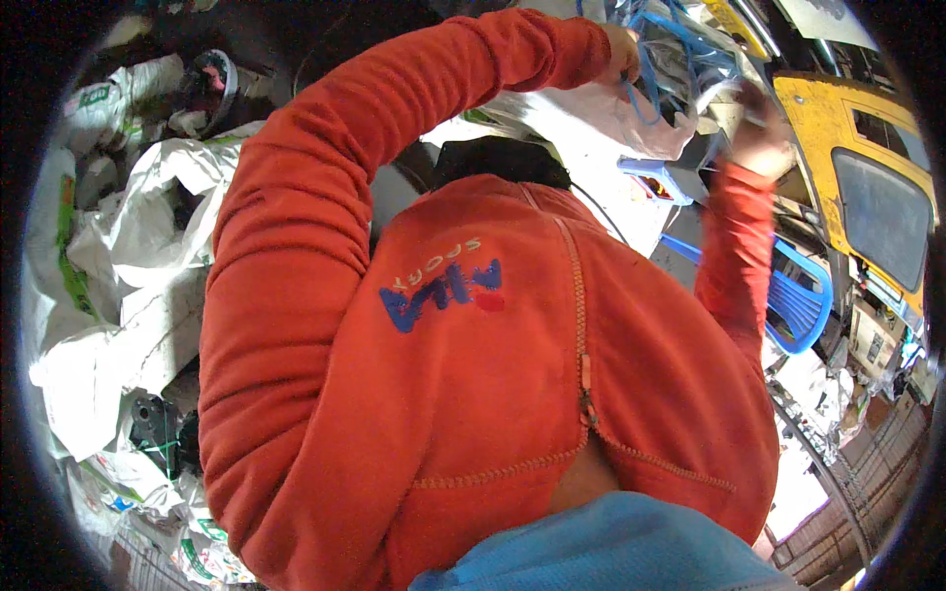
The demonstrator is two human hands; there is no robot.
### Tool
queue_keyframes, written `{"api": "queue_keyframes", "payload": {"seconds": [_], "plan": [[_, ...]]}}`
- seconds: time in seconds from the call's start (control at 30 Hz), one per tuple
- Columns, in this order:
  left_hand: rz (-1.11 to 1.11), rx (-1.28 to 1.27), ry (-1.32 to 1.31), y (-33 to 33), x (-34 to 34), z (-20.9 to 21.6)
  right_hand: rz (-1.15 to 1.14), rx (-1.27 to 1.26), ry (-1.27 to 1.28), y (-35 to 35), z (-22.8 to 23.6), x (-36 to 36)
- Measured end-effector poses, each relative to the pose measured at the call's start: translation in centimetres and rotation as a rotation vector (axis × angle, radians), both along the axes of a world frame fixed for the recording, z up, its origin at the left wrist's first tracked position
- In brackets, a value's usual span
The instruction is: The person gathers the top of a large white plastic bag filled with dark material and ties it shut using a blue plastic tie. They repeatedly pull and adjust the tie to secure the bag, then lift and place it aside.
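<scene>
The left hand (623, 54) is at the far side of the scene, up against a thin see-through plastic bag (641, 133) with blue cords (680, 32) at its far end. The fingers are partly hidden, so I cannot tell if they are closed on the bag or just touch it. The right hand (764, 143) is a bit nearer and well over to the right, and it is blurry, so I cannot tell if its fingers are apart or together. The bag hangs between the two hands, just to the right of the left hand and on its near side. The left hand is the closer one. The bag is all crumpled, so I cannot tell which way its long side runs. Just near of the bag is a small blue and white plastic thing (658, 182). Farther out on the right is a blue chair (803, 305) with slats, and past that a big yellow panel (816, 118) with a gray window (884, 202). In the middle is the person's red jacket (473, 394) with a zipper (579, 295), and nearest of all is some blue cloth (611, 547). Lots of white sacks (163, 207) are piled on the left, with a round tub (232, 89) at the far left.
</scene>
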State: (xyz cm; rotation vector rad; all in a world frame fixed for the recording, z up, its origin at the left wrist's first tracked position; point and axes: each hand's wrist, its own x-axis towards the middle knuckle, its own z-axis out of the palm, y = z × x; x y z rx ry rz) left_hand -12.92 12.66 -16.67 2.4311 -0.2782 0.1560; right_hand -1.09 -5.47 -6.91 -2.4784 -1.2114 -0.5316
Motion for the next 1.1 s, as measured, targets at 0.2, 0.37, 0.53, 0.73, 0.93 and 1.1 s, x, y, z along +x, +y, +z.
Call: {"api": "queue_keyframes", "payload": {"seconds": [0.2,0.37,0.53,0.73,0.93,1.1], "plan": [[-0.206,0.267,-0.265,0.7,1.9,-1.6,0.804,-0.357,0.338,2.3,-9.6,1.8],[0.027,0.097,0.101,-0.6,1.2,-2.0,0.750,-0.577,0.404,3.9,-5.2,3.5],[0.123,0.035,0.082,0.6,0.3,0.1,-0.057,-0.115,0.197,-0.2,8.0,13.8],[0.083,-0.312,-0.099,2.2,0.4,3.1,0.119,-0.327,0.413,-12.5,8.7,26.8],[0.022,-0.227,-0.095,1.6,-0.6,5.8,0.135,-1.088,-0.035,-6.6,6.6,11.2],[0.096,-0.154,-0.231,0.4,2.7,4.6,0.480,0.027,0.722,3.4,1.4,-4.2]]}}
